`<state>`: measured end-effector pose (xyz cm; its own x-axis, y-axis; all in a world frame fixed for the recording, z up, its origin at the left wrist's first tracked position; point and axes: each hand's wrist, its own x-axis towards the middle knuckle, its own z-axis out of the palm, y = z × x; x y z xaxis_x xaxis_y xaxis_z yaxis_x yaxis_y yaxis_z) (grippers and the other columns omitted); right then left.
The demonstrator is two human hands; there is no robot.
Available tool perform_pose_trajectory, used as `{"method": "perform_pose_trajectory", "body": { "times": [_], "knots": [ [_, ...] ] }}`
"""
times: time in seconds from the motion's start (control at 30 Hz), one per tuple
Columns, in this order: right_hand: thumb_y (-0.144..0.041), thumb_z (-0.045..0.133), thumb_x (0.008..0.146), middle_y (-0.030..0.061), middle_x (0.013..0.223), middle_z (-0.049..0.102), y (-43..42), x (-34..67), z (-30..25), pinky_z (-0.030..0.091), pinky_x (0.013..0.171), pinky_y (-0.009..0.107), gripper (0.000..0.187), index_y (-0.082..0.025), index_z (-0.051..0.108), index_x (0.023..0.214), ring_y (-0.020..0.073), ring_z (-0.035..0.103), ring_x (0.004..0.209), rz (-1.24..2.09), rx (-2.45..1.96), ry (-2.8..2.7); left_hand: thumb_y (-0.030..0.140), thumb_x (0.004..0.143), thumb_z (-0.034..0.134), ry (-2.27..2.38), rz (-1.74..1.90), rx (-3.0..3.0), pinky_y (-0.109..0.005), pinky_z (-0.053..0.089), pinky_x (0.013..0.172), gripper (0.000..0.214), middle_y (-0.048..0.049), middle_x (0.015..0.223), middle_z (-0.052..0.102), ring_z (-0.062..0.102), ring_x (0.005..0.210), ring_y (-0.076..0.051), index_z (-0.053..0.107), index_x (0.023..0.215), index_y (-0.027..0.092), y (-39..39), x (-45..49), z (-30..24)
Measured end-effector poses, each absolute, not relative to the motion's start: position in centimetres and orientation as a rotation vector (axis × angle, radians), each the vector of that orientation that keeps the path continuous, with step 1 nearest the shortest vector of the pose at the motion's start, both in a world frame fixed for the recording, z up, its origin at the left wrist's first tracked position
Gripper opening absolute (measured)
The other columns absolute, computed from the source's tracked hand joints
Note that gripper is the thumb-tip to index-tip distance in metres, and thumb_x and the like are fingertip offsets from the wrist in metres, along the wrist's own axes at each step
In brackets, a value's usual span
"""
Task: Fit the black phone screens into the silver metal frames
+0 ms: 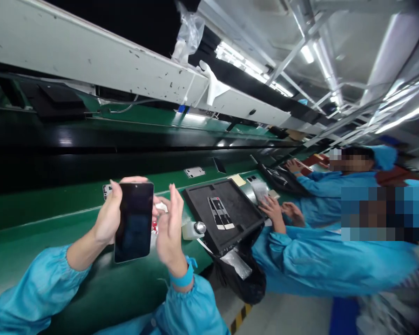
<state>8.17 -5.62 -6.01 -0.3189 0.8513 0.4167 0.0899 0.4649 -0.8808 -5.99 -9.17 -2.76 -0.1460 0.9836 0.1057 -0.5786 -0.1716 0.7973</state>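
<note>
A smartphone (134, 222) with a dark, unlit screen stands nearly upright above the green bench, its front facing me. My left hand (106, 216) grips it along the left edge and over the top, thumb raised. Close to its right edge is my right hand (172, 228), with fingers apart and partly bent; whether a fingertip touches the phone I cannot tell. Behind that hand, something small and white (161, 206) shows, and a red bit (154, 226) sits lower. A clear bottle with a metal cap (199, 228) stands to the right of my right hand.
A black tray (242, 197) holds several phone parts (219, 213). Farther back lie a silver phone frame (194, 172) and a dark panel (219, 164). Two co-workers in blue work clothes (307, 251) sit at right. A black bag (246, 284) hangs below the tray.
</note>
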Motion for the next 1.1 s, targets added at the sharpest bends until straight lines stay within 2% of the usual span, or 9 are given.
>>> {"method": "perform_pose_trajectory", "body": {
  "times": [0.07, 0.1, 0.2, 0.3, 0.5, 0.6, 0.67, 0.8, 1.1],
  "knots": [
    [-0.083, 0.031, 0.1, 0.0089, 0.087, 0.068, -4.9, 8.4, -4.7, 0.055, 0.053, 0.029, 0.08, -0.017, 0.073, 0.115, 0.0166, 0.063, 0.064, 1.223, -0.859, -1.662, 0.079, 0.096, 0.05, 0.701, 1.54, 0.829, -0.046, 0.067, 0.072, 0.066, -0.0099, 0.097, 0.08, 0.077, 0.078, -0.029, 0.07, 0.119, 0.021, -9.5, -5.8, -2.8],
    [-0.086, 0.032, 0.097, 0.0025, 0.064, 0.06, -4.7, 8.5, -4.2, 0.047, 0.043, 0.025, 0.079, -0.018, 0.071, 0.091, 0.0142, 0.054, 0.05, 1.343, -0.864, -1.666, 0.077, 0.097, 0.052, 0.696, 1.512, 0.86, -0.044, 0.066, 0.072, 0.063, -0.0095, 0.095, 0.08, 0.077, 0.078, -0.029, 0.072, 0.117, 0.02, -9.7, -5.7, -2.8],
    [-0.091, 0.041, 0.091, -0.0056, 0.039, 0.038, -4.8, 9.2, -3.2, 0.032, 0.035, 0.023, 0.074, -0.025, 0.046, 0.059, 0.0113, 0.041, 0.034, 1.499, -0.841, -1.674, 0.065, 0.102, 0.053, 0.694, 1.458, 0.909, -0.041, 0.064, 0.065, 0.05, -0.007, 0.084, 0.079, 0.076, 0.072, -0.029, 0.076, 0.116, 0.022, -10.6, -5.3, -2.4],
    [-0.087, 0.045, 0.093, -0.0048, 0.038, 0.041, -5.4, 9.6, -2.5, 0.025, 0.034, 0.024, 0.072, -0.025, 0.044, 0.058, 0.0111, 0.04, 0.033, 1.467, -0.819, -1.698, 0.061, 0.104, 0.051, 0.766, 1.483, 0.998, -0.039, 0.061, 0.064, 0.047, -0.0057, 0.08, 0.078, 0.073, 0.067, -0.028, 0.078, 0.112, 0.023, -11.3, -4.5, -2.3],
    [-0.08, 0.062, 0.089, -0.002, 0.06, 0.049, -5.1, 9.0, -2.5, 0.035, 0.05, 0.025, 0.067, -0.02, 0.052, 0.061, 0.0104, 0.04, 0.055, 1.323, -0.772, -1.666, 0.064, 0.097, 0.064, 1.181, 1.819, 1.133, -0.039, 0.055, 0.102, 0.047, -0.0102, 0.106, 0.079, 0.072, 0.105, -0.03, 0.08, 0.097, 0.019, -10.3, -4.3, -2.7],
    [-0.076, 0.048, 0.099, 0.0029, 0.08, 0.064, -5.6, 9.6, -4.2, 0.052, 0.062, 0.027, 0.061, -0.02, 0.069, 0.085, 0.0151, 0.057, 0.068, 1.504, -0.698, -1.778, 0.065, 0.098, 0.062, 1.037, 1.856, 0.806, -0.042, 0.064, 0.079, 0.046, -0.0087, 0.095, 0.079, 0.076, 0.083, -0.028, 0.07, 0.11, 0.021, -9.5, -5.8, -1.8],
    [-0.072, 0.039, 0.105, 0.0032, 0.074, 0.066, -6.3, 10.4, -5.6, 0.056, 0.067, 0.03, 0.064, -0.021, 0.07, 0.084, 0.0166, 0.062, 0.067, 1.664, -0.609, -1.92, 0.063, 0.103, 0.054, 0.898, 1.849, 0.636, -0.04, 0.065, 0.067, 0.042, -0.0064, 0.09, 0.079, 0.075, 0.073, -0.026, 0.061, 0.118, 0.024, -9.2, -6.9, -1.0],
    [-0.079, 0.039, 0.101, 0.0008, 0.052, 0.057, -7.1, 10.6, -8.0, 0.047, 0.052, 0.027, 0.073, -0.021, 0.061, 0.061, 0.0138, 0.054, 0.05, 1.713, -0.613, -1.956, 0.057, 0.109, 0.043, 0.794, 1.875, 0.533, -0.038, 0.066, 0.066, 0.036, -0.0063, 0.09, 0.078, 0.075, 0.071, -0.023, 0.053, 0.122, 0.025, -9.1, -7.8, -0.4],
    [-0.091, 0.057, 0.081, -0.0006, 0.039, 0.045, -7.5, 6.7, -10.3, 0.037, 0.042, 0.027, 0.078, -0.024, 0.048, 0.042, 0.0122, 0.046, 0.04, 1.835, -0.647, -1.726, 0.06, 0.101, 0.06, 0.822, 2.028, 0.488, -0.035, 0.066, 0.056, 0.041, -0.0095, 0.09, 0.077, 0.076, 0.066, -0.024, 0.054, 0.12, 0.023, -8.1, -7.4, -1.9]
  ]
}}
